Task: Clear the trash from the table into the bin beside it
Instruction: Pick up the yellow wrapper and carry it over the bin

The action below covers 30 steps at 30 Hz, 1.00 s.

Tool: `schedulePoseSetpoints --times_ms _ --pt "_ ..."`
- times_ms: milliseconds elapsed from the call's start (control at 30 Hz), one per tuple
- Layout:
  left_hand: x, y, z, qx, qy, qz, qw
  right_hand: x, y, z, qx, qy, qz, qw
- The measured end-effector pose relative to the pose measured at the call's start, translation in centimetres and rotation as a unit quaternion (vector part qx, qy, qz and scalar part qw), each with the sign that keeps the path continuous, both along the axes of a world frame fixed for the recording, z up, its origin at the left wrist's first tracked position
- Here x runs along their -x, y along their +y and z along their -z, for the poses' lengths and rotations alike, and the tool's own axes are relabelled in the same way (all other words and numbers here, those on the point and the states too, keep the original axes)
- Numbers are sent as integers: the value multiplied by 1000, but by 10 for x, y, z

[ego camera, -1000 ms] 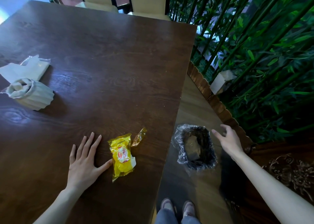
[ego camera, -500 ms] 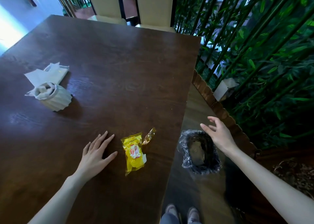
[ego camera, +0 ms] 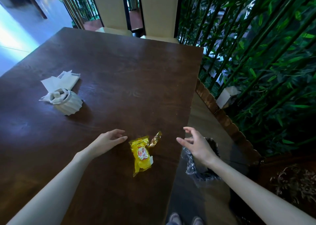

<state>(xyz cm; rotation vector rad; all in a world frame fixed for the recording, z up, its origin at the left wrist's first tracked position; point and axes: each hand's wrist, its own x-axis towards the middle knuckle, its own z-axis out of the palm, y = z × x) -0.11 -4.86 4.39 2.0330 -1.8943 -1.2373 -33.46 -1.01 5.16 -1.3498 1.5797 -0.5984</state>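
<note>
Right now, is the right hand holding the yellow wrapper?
No, the right hand is open and empty, apart from the yellow wrapper, which lies flat on the table.

right hand (ego camera: 196,145) moved from bin (ego camera: 203,171) toward wrapper (ego camera: 142,154)

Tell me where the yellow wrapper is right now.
The yellow wrapper lies on the table near its right edge, between the left hand and right hand.
</note>
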Motion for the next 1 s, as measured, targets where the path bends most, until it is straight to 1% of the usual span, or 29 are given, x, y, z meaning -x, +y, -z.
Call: schedulePoseSetpoints --times_ms 133,300,500,633,767,1000 --pt "10 -10 -4 -9 -7 19 1000 -22 15 -1 -31 -25 -20 999" --pt "21 -16 -3 -24 -7 49 998 -52 35 5 -78 -64 -17 995" --pt "26 -20 2 -31 -18 67 997 -76 52 9 -130 -125 19 983" --pt "27 -23 7 -30 -24 79 996 -85 56 11 -143 -135 31 980" --pt "29 -22 15 -36 -19 95 995 -94 57 11 -146 -126 20 981" --pt "30 -15 24 -52 14 97 994 -105 56 13 -141 -104 8 984"
